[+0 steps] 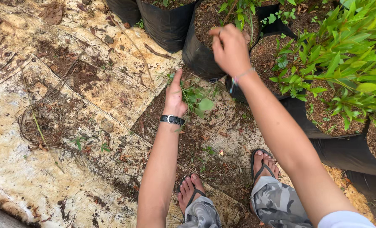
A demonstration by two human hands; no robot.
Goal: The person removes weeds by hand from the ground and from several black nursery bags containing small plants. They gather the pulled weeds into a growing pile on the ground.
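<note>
My left hand (174, 98), with a black watch at the wrist, is low over the ground and closed around a bunch of pulled green weeds (197, 99) that stick out to its right. My right hand (229, 48), with a thin bracelet at the wrist, is raised over a black grow bag (196, 54) filled with soil. Its fingers are pinched together by a small green plant (238, 13) in that bag. What the fingers pinch is hidden behind the hand.
Several black grow bags (165, 25) stand along the top. A leafy shrub (348, 63) fills the right side above another bag (344, 147). Worn pale sheeting (48, 169) with dirt and dry twigs covers the ground at left. My feet in sandals (264, 166) stand at the bottom.
</note>
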